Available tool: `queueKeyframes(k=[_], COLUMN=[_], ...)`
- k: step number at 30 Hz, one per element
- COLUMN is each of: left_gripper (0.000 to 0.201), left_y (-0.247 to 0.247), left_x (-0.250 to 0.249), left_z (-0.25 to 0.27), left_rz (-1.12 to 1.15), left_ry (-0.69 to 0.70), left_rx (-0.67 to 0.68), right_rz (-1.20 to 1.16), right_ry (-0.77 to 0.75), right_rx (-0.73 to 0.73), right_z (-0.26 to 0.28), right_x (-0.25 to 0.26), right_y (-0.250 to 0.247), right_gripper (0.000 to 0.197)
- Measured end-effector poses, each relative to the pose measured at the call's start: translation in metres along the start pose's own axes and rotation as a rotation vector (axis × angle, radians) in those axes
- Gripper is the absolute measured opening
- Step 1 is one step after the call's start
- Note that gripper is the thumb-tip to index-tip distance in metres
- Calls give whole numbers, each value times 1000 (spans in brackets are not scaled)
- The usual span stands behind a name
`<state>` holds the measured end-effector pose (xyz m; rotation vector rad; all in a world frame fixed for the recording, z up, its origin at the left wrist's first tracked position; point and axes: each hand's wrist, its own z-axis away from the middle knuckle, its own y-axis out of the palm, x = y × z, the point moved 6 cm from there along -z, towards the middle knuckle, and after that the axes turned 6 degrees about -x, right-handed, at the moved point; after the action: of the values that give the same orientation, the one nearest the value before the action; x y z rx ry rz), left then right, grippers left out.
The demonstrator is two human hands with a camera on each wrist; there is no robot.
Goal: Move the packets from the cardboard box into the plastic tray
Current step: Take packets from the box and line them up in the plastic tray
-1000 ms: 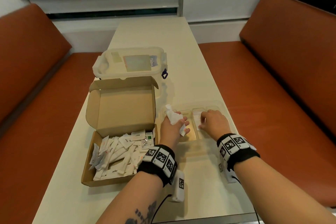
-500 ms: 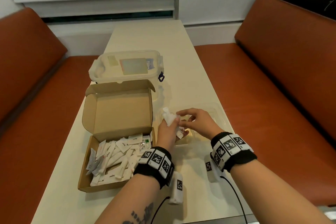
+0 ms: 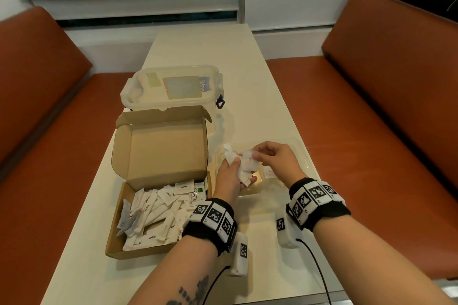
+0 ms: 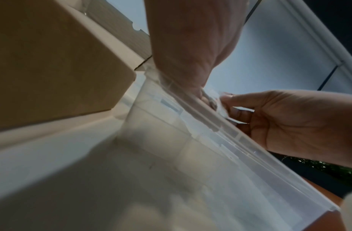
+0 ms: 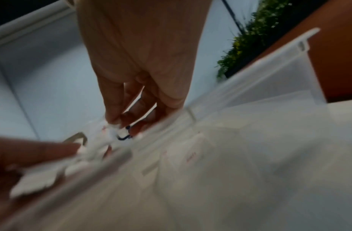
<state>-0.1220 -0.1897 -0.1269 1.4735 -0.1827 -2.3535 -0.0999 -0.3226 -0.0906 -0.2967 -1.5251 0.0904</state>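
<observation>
Raised box lid (image 3: 163,148) walls the tray's (image 3: 306,156) left, apparently.

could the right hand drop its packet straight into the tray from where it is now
Probably yes. The right hand pinches a packet over the open tray, with nothing between; the left hand holds its bunch alongside.

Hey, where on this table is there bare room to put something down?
Bare tabletop beyond the lidded container, and the near strip between the wrists. Crowded: cardboard box full of packets, and the plastic tray under both hands.
</observation>
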Motion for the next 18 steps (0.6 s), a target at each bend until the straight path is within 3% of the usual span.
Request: queueKeyframes(k=[3,7,18], left_gripper=[18,15,19], left_y=[-1,0,-5], left_x=[-1,0,-1], left_z=[-1,1,-5], left_rz=[-22,-106,-171], left_ry=[22,80,129], left_rx=[4,42,-37], right_rz=[90,304,346], right_ry=[-28,-59,42], right_rx=[85,205,176], right_z=[-4,-8,-8], right_x=[9,17,0], right_y=[-4,0,-2], right_gripper=[18,15,8])
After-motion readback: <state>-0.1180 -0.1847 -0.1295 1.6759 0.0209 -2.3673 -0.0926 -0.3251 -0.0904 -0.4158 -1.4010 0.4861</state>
